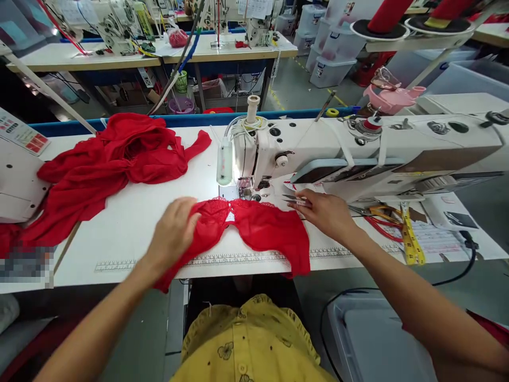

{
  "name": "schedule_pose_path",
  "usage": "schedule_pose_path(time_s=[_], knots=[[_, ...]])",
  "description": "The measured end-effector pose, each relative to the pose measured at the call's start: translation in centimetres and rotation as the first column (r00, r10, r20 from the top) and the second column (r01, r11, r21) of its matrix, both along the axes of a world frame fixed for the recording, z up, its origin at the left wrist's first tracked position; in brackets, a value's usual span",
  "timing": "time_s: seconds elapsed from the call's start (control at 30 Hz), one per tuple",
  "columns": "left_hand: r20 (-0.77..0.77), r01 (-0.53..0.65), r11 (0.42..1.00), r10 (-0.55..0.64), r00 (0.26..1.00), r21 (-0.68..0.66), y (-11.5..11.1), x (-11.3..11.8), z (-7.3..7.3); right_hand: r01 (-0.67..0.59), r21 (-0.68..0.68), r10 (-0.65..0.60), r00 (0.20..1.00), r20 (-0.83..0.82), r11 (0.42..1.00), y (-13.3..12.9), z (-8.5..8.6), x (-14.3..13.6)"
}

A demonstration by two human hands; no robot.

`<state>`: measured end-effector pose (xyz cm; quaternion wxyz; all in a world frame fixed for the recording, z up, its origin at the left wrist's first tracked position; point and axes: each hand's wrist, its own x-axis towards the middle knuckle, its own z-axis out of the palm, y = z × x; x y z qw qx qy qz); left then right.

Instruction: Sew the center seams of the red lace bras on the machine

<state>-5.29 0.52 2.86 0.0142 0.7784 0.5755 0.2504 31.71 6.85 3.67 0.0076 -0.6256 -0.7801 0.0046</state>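
A red lace-edged garment piece [262,225] lies spread on the white sewing table, just below the needle area of the white sewing machine [294,143]. My left hand [173,231] rests at the garment's left part, its fingers bent and close together; whether they pinch the cloth is not clear. To the right, my right hand [320,209] is closed around small thread snips [296,200], whose blades point left over the garment's upper right edge. A large heap of red fabric [119,159] lies at the left of the table.
A printed ruler [254,259] runs along the front edge. Orange-handled scissors [384,213] and a yellow measuring tape [411,239] lie at the right. Red thread cones [393,16] stand above the machine. A grey bin [377,334] is below right.
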Motion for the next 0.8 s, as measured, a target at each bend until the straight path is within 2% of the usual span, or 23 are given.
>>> schedule_pose_path(time_s=[0.1, 0.2, 0.27, 0.33, 0.37, 0.43, 0.53, 0.63, 0.7, 0.8], knots=[[0.010, 0.135, 0.990, -0.135, 0.991, 0.030, -2.6, 2.1, -3.3, 0.075, 0.027, -0.077, 0.995, 0.066, 0.997, 0.3, -0.7, 0.4], [0.009, 0.196, 0.980, -0.196, 0.981, 0.024, -3.5, 2.1, -4.5, -0.022, 0.183, 0.005, 0.995, 0.096, 0.983, -0.8, -0.7, 0.1], [0.056, 0.247, 0.969, -0.247, 0.967, 0.010, -3.2, 1.6, -4.5, -0.106, 0.362, 0.113, 0.994, 0.003, 0.926, -2.5, -0.9, -1.4], [0.118, 0.273, 0.962, -0.271, 0.955, -0.004, -2.7, 1.3, -4.2, -0.213, 0.502, 0.326, 0.934, -0.148, 0.838, -4.5, -1.6, -3.7], [0.129, 0.266, 0.964, -0.262, 0.957, -0.013, -2.4, 1.2, -4.1, -0.302, 0.488, 0.440, 0.877, -0.195, 0.819, -5.4, -2.1, -4.8], [0.085, 0.224, 0.974, -0.220, 0.972, -0.037, -2.0, 0.9, -4.0, -0.519, 0.375, 0.612, 0.766, -0.195, 0.768, -6.5, -3.2, -6.1], [-0.041, 0.217, 0.972, -0.221, 0.974, -0.086, -2.2, 0.3, -4.1, -0.608, 0.369, 0.694, 0.701, -0.166, 0.703, -6.2, -4.1, -5.3], [-0.059, 0.217, 0.974, -0.221, 0.973, -0.063, -2.9, 0.4, -3.7, -0.643, 0.359, 0.729, 0.656, -0.197, 0.676, -5.4, -3.2, -3.5], [0.001, 0.185, 0.983, -0.185, 0.983, 0.014, -3.0, 1.4, -3.1, -0.613, 0.388, 0.723, 0.621, -0.302, 0.689, -5.2, -2.0, -3.8], [0.144, 0.164, 0.980, -0.179, 0.973, 0.114, -2.4, 3.7, -2.4, -0.558, 0.393, 0.681, 0.554, -0.479, 0.731, -4.6, -1.0, -6.8]])
